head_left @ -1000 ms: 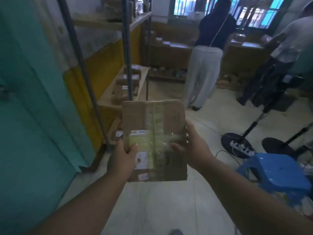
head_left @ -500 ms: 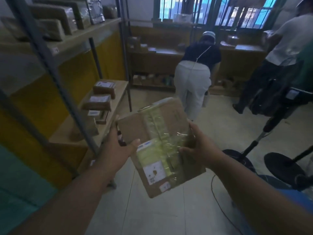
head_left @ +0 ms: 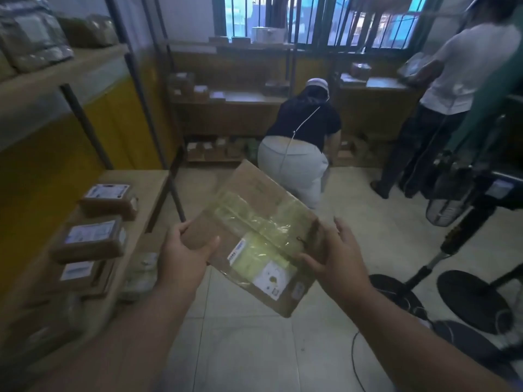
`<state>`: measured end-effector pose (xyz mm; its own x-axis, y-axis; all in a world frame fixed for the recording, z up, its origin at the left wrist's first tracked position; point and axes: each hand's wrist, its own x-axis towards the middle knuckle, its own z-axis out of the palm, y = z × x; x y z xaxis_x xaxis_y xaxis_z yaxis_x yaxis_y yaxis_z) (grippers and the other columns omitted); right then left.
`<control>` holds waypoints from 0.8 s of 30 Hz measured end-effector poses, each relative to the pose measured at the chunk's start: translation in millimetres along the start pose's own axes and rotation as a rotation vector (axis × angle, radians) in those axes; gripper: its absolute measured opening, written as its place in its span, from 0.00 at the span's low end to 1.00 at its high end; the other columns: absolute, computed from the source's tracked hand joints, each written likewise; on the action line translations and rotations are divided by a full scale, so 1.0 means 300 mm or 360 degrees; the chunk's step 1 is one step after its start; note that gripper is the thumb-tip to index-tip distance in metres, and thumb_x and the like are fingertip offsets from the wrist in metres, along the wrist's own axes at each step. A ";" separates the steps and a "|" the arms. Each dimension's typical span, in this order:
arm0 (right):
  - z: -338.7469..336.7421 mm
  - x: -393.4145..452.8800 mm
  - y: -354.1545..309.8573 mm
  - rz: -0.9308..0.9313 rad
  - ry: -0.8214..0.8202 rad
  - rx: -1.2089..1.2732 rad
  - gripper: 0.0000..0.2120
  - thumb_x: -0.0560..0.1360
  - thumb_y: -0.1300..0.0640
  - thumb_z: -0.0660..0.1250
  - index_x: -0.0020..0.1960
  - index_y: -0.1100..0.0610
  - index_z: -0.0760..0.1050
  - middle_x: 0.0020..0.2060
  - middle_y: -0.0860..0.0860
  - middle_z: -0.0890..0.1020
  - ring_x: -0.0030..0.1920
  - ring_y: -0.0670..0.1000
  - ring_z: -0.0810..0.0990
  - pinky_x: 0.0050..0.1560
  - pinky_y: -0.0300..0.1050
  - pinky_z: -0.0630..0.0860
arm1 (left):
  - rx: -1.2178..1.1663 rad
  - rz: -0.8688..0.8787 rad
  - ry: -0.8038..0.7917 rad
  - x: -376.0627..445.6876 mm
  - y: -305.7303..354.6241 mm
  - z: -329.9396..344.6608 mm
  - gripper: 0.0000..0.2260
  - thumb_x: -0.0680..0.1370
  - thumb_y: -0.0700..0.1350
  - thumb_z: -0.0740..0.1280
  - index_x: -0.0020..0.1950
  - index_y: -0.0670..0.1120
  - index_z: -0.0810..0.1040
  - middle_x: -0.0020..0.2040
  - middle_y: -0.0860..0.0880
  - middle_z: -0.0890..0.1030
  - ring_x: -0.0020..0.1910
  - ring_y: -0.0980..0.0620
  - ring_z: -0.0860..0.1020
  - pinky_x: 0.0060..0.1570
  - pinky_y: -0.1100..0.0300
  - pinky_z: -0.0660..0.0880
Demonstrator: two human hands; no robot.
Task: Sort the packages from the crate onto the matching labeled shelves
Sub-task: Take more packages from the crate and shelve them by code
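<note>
I hold a flat brown cardboard package (head_left: 254, 236) in front of me, tilted, with yellowish tape and a white label on its face. My left hand (head_left: 184, 256) grips its left edge, thumb on top. My right hand (head_left: 334, 256) holds its right edge, thumb on the face and fingers behind. To the left a low wooden shelf (head_left: 147, 182) carries three labelled brown boxes: the far box (head_left: 109, 200), the middle box (head_left: 90, 240) and the near box (head_left: 82, 274). No crate is in view.
An upper shelf (head_left: 70, 66) at the left holds wrapped parcels. A person (head_left: 300, 148) bends at the back shelves (head_left: 226, 97) straight ahead. A second person (head_left: 452, 89) stands at the right. Fan stands (head_left: 452, 239) and a cable (head_left: 356, 360) lie on the tiled floor at the right.
My view has swung right and forward along the left shelf. The package has turned from upright to tilted in both hands. The person ahead has bent lower.
</note>
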<state>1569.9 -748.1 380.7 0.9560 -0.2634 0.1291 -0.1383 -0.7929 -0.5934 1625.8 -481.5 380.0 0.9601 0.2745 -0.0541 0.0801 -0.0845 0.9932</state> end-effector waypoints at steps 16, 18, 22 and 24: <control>0.131 1.099 0.155 -0.0324 -0.0666 0.0721 0.58 0.66 0.58 0.81 0.78 0.32 0.44 0.63 0.31 0.74 0.54 0.37 0.82 0.52 0.41 0.81 | 0.0273 -0.0145 0.0289 0.505 -0.005 0.490 0.23 0.60 0.58 0.80 0.52 0.58 0.78 0.46 0.55 0.84 0.45 0.52 0.84 0.41 0.52 0.82; 0.173 1.221 0.112 -0.0387 -0.0785 0.0656 0.59 0.65 0.55 0.82 0.77 0.30 0.43 0.68 0.36 0.73 0.58 0.41 0.80 0.60 0.50 0.79 | 0.0095 -0.0232 0.0403 0.586 -0.011 0.465 0.30 0.62 0.59 0.79 0.58 0.71 0.70 0.52 0.57 0.83 0.49 0.51 0.84 0.44 0.43 0.83; 0.316 1.414 0.010 -0.0420 -0.0950 0.0511 0.50 0.63 0.52 0.83 0.75 0.34 0.56 0.61 0.40 0.80 0.55 0.43 0.82 0.56 0.52 0.81 | 0.0156 -0.0343 0.0484 0.755 -0.046 0.371 0.44 0.72 0.57 0.74 0.65 0.85 0.42 0.62 0.56 0.80 0.54 0.47 0.82 0.47 0.38 0.81; 0.385 1.504 -0.037 -0.0385 -0.0965 0.0458 0.46 0.63 0.54 0.83 0.71 0.36 0.61 0.55 0.42 0.82 0.50 0.44 0.84 0.52 0.53 0.82 | 0.0256 -0.0270 0.0510 0.846 -0.066 0.363 0.43 0.75 0.53 0.73 0.74 0.74 0.44 0.60 0.67 0.74 0.54 0.54 0.79 0.55 0.45 0.79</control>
<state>2032.8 -794.7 353.8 0.9383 0.3199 -0.1314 0.0897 -0.5921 -0.8009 1897.2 -514.5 335.3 0.7991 0.5806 -0.1559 0.2959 -0.1542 0.9427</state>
